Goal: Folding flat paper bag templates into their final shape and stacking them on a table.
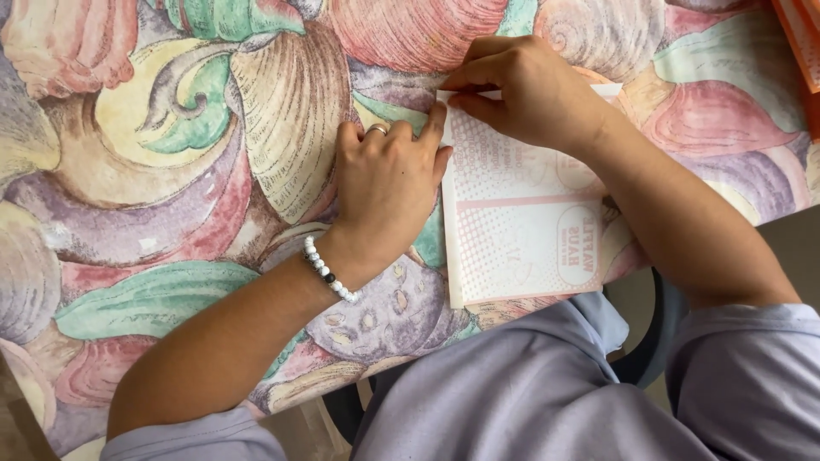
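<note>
Pink paper sheet lies lengthwise toward the person, both hands pressing its far corner.

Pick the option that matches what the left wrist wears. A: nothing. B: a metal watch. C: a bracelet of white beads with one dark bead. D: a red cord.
C: the left hand, pressing the edge of the pink and white paper sheet, has a beaded bracelet of white beads with one dark bead around its wrist.
</note>
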